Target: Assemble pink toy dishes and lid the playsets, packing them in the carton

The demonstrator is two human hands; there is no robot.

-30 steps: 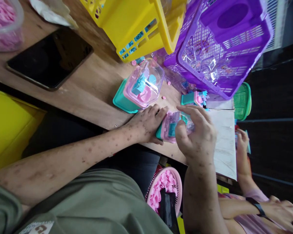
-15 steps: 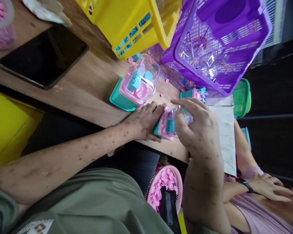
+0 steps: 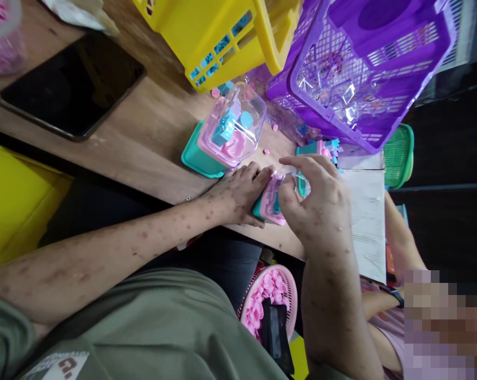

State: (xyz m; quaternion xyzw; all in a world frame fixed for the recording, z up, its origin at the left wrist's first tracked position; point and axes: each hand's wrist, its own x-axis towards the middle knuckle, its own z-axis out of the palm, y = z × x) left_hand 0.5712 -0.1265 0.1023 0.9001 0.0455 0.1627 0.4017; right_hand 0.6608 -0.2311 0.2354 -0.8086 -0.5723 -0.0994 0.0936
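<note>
A small toy box [image 3: 267, 203] with a teal base, a pink middle and a clear plastic cover lies on its side near the table edge. My left hand [image 3: 244, 194] is closed around its base end. Over the cover end, my right hand [image 3: 319, 203] curves its thumb and index finger around the clear plastic; its other fingers are mostly hidden. Beside my left hand rests a similar toy box [image 3: 210, 148], with blue and pink pieces showing through its clear cover. Another teal and pink item [image 3: 311, 149] lies partly behind my right hand.
A yellow basket [image 3: 218, 37] and a purple basket [image 3: 321, 113] with clear plastic parts stand at the back. A phone [image 3: 72, 84] lies at left on the table [image 3: 151, 142]. A pink basket [image 3: 291, 295] of pink pieces sits below the edge. A co-worker's arm [image 3: 404, 232] is at right.
My right hand has shifted slightly left, its thumb lying further over the toy box's cover. My left hand keeps its hold. The view has shifted a little.
</note>
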